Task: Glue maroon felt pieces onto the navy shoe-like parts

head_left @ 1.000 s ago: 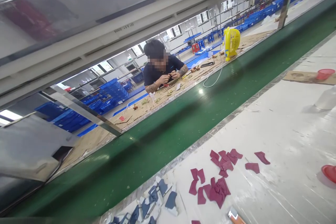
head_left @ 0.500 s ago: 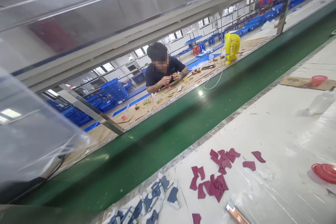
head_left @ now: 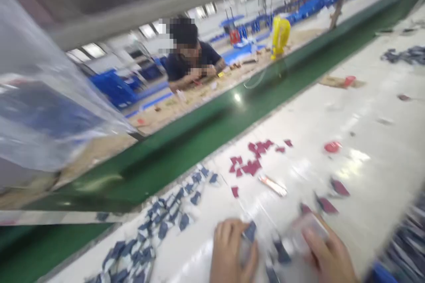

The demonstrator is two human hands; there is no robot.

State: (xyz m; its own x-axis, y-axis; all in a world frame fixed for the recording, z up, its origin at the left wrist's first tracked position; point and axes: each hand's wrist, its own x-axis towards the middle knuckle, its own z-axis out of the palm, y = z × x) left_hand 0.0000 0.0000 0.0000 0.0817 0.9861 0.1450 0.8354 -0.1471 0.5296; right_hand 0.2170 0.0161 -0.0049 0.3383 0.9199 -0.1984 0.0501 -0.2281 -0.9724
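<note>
My left hand (head_left: pixel 229 250) is at the bottom middle of the view, closed with fingers and thumb around a small dark blue piece (head_left: pixel 251 231). To its right, my right hand (head_left: pixel 332 252) is closed on a translucent, whitish flat thing (head_left: pixel 315 225), blurred by motion. Between the hands lie more dark blue pieces (head_left: pixel 282 251) on the white table (head_left: pixel 199 252). Just beyond my right hand are a few maroon pieces (head_left: pixel 327 205) with dark edges. A flat orange-and-silver tool (head_left: pixel 272 185), its kind unclear, rests ahead of both hands.
Loose maroon pieces (head_left: pixel 250 167) and a long pile of dark blue pieces (head_left: pixel 162 212) lie ahead and left. A red dish (head_left: pixel 332 147) sits to the right. Beyond runs a green conveyor belt (head_left: pixel 206 137), with a co-worker (head_left: pixel 192 59) and yellow fan (head_left: pixel 280 37) across it.
The view has swung downward and to the right. Both my hands now show at the bottom, holding things, and the maroon and blue pieces appear smaller and higher up.
</note>
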